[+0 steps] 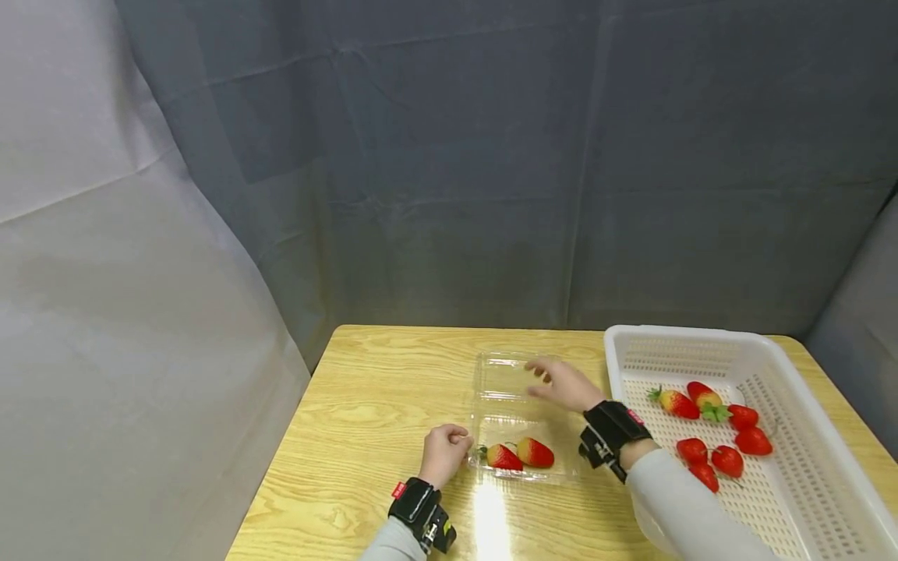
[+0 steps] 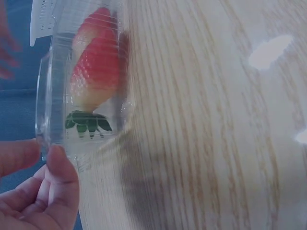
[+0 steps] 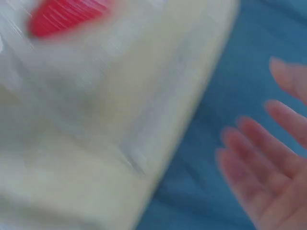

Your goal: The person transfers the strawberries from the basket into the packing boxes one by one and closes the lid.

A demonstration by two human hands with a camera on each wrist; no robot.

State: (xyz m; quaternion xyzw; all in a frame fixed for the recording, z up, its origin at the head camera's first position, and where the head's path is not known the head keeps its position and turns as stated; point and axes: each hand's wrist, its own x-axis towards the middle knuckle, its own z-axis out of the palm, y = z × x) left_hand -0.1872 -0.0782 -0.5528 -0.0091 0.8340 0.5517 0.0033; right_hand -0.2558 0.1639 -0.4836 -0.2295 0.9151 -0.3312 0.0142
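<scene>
A clear plastic clamshell box (image 1: 494,425) lies opened out on the table, its lid (image 1: 500,382) folded toward the back. Two red-and-yellow strawberries, one (image 1: 503,458) left and one (image 1: 536,453) right, lie in the near half; a green leafy top (image 2: 88,123) shows through the wall in the left wrist view. At the box's left near corner my left hand (image 1: 442,456) pinches the rim between thumb and finger. My right hand (image 1: 567,386) hovers over the right side of the lid, fingers spread and loosely bent, holding nothing; the right wrist view is blurred.
On the right stands a white perforated plastic basket (image 1: 779,514) with several strawberries (image 1: 727,461) inside. Its left wall is close to my right forearm. Beneath everything is a wood-grain table (image 1: 379,405), with a grey cloth backdrop (image 1: 456,195) behind its far edge.
</scene>
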